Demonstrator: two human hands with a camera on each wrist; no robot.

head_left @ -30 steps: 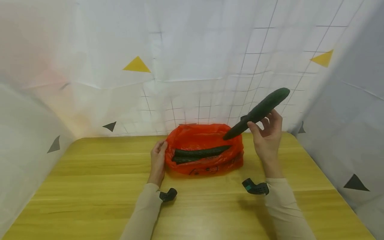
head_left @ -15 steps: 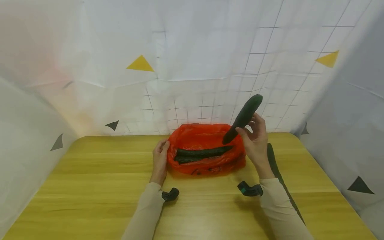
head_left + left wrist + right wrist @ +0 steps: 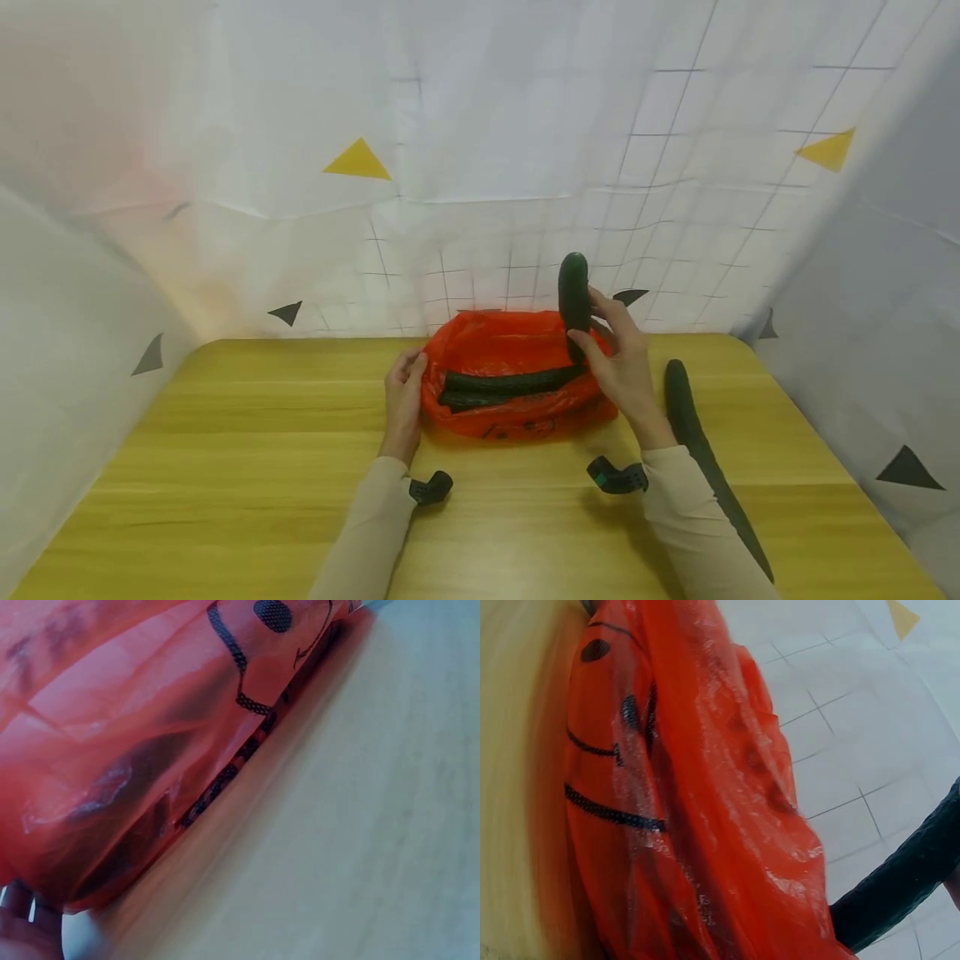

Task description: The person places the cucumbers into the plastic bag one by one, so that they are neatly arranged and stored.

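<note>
A red plastic bag (image 3: 517, 333) lies with its mouth open near the table's back edge. Two dark green cucumbers (image 3: 510, 383) are inside it, lying side by side. My left hand (image 3: 403, 408) holds the bag's left rim; fingers also show beside the red film (image 3: 112, 772) in the left wrist view. Between thumb and fingers, my right hand (image 3: 621, 371) pinches another cucumber (image 3: 574, 287), nearly upright over the bag's right end. Its lower tip dips past the rim, and in the right wrist view this cucumber (image 3: 900, 877) is partly hidden behind the bag.
One more cucumber (image 3: 701, 450) lies lengthwise on the wooden table (image 3: 225, 467), to the right of my right forearm and partly covered by the sleeve. White sheeting (image 3: 480, 167) with grid lines and triangles hangs behind the table and along its sides.
My right hand has carried its cucumber leftward over the bag, turning it from slanted to nearly upright. The cucumber on the table has come into view beside the forearm. My left hand stays at the rim.
</note>
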